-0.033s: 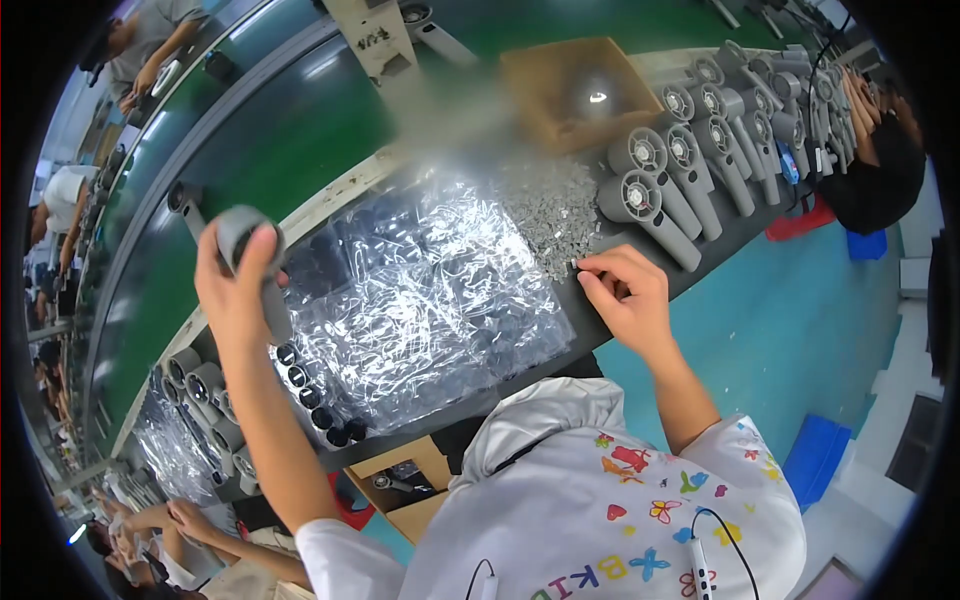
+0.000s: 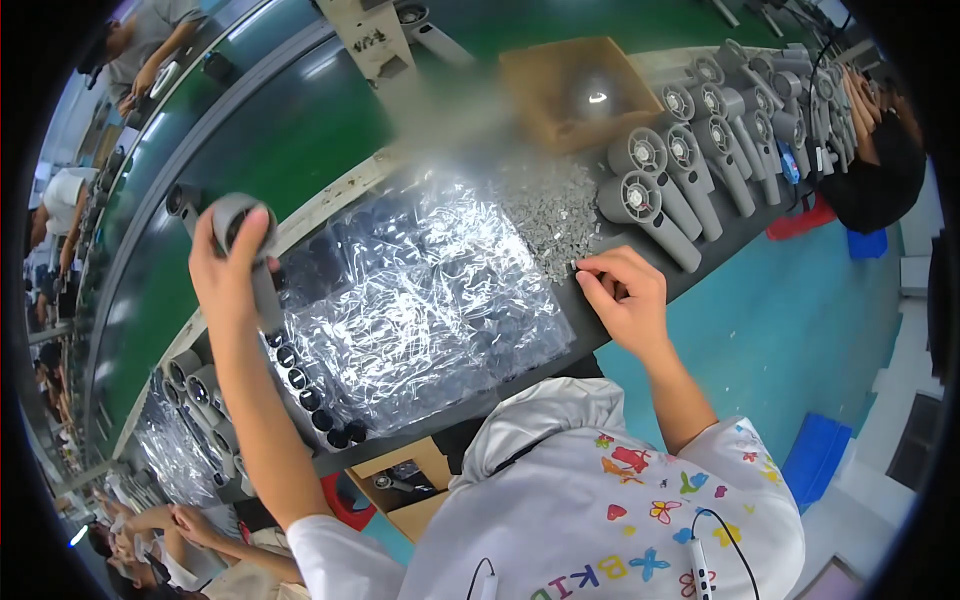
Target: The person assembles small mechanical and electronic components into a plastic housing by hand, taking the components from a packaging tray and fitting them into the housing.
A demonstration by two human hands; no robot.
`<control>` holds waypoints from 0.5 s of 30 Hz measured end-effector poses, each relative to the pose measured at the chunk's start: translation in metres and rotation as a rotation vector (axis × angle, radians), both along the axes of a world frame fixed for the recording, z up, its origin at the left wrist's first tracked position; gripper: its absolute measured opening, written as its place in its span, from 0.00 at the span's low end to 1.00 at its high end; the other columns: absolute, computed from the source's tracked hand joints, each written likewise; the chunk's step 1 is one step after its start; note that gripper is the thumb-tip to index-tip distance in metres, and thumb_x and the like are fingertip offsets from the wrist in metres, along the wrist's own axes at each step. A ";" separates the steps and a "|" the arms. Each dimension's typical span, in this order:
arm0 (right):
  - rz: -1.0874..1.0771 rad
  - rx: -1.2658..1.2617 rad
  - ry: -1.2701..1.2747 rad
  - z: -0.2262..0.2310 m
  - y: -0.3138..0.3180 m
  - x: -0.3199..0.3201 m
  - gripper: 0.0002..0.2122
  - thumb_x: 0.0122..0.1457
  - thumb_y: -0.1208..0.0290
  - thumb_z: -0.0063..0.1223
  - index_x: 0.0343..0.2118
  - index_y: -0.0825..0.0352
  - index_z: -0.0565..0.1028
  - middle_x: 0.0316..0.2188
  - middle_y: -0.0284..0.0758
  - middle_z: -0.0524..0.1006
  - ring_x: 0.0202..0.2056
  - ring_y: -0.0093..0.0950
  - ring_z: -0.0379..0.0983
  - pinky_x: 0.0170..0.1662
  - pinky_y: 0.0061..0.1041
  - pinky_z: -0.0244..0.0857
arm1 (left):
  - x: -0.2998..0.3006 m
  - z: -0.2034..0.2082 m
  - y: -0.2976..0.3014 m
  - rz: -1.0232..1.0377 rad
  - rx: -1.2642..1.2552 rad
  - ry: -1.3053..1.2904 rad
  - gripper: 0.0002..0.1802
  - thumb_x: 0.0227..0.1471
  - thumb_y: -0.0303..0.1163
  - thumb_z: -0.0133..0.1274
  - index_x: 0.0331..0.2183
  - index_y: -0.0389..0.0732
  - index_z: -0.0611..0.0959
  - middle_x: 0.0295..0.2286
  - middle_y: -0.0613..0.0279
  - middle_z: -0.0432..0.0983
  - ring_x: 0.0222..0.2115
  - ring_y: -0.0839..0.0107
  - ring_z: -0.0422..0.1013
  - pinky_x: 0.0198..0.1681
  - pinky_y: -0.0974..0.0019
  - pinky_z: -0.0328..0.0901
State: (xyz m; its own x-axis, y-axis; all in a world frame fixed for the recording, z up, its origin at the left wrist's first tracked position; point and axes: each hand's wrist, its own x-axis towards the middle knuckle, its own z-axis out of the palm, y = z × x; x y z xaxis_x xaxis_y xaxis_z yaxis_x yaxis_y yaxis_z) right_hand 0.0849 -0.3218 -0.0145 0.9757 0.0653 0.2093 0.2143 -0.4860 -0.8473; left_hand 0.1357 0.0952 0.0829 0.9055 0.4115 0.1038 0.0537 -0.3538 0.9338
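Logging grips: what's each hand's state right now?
Left hand: closed around a gray handheld fan.
Right hand: curled; whether closed on anything cannot be told.

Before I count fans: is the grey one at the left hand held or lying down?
Held: the left hand grips the grey fan by its head.

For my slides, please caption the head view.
Left hand gripping a gray handheld fan, right hand at the edge of a parts pile.

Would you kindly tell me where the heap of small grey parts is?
In the head view, the heap lies right of centre, between the clear plastic film and grey handheld fans, with the right hand at its near edge.
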 end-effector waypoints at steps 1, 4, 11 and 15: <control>-0.040 0.014 -0.049 -0.005 0.003 0.000 0.07 0.53 0.81 0.65 0.36 0.67 0.84 0.29 0.29 0.79 0.20 0.13 0.65 0.23 0.16 0.55 | 0.022 -0.003 0.020 -0.029 0.034 0.064 0.27 0.51 0.41 0.69 0.47 0.34 0.80 0.35 0.61 0.78 0.29 0.75 0.75 0.26 0.72 0.70; -0.094 -0.033 -0.075 -0.006 0.010 0.002 0.08 0.51 0.81 0.67 0.36 0.66 0.84 0.31 0.30 0.79 0.20 0.13 0.64 0.23 0.16 0.56 | 0.080 -0.017 0.043 -0.062 0.088 0.207 0.34 0.52 0.47 0.68 0.53 0.34 0.79 0.35 0.62 0.78 0.31 0.75 0.75 0.27 0.72 0.72; -0.038 -0.188 -0.185 -0.009 0.014 0.003 0.09 0.50 0.80 0.68 0.35 0.64 0.85 0.31 0.31 0.79 0.21 0.19 0.69 0.24 0.20 0.64 | 0.164 -0.059 0.112 -0.033 0.304 0.183 0.35 0.57 0.55 0.61 0.51 0.33 0.82 0.40 0.60 0.80 0.39 0.72 0.75 0.46 0.70 0.67; -0.017 -0.267 -0.271 -0.012 0.013 0.005 0.08 0.51 0.81 0.66 0.34 0.65 0.84 0.31 0.31 0.79 0.22 0.21 0.71 0.25 0.21 0.65 | 0.168 -0.074 0.121 0.017 0.427 0.220 0.37 0.60 0.60 0.55 0.52 0.33 0.81 0.42 0.56 0.81 0.44 0.67 0.74 0.52 0.66 0.65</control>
